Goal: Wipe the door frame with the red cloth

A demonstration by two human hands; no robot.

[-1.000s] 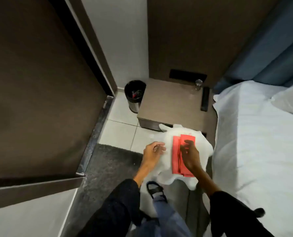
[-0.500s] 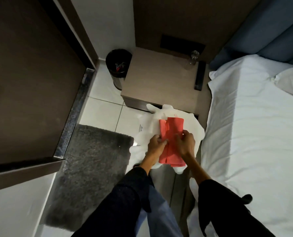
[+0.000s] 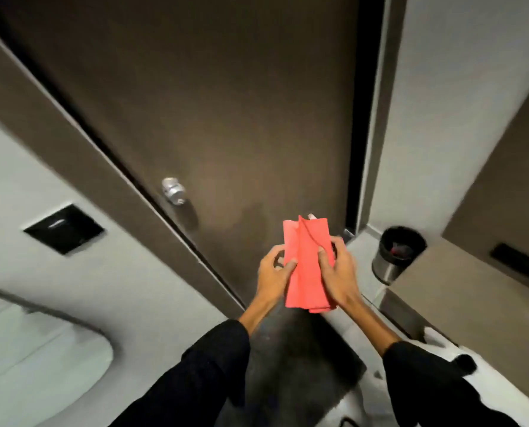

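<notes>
A folded red cloth (image 3: 307, 266) hangs in the air in front of a dark brown door (image 3: 226, 103). My left hand (image 3: 274, 274) grips its left edge and my right hand (image 3: 340, 272) grips its right edge. The door frame (image 3: 81, 143) runs diagonally on the left of the door, and its other side (image 3: 377, 118) runs down on the right. A silver door knob (image 3: 173, 191) sits to the left of the cloth. The cloth touches neither door nor frame.
A black wall panel (image 3: 64, 229) is set in the white wall on the left. A metal waste bin (image 3: 397, 252) stands on the floor at the right, beside a brown nightstand (image 3: 460, 285). A dark grey mat (image 3: 303, 359) lies below my hands.
The red cloth has been lifted off the white fabric by the nightstand with both hands. My view has swung left and up, so the door now fills it.
</notes>
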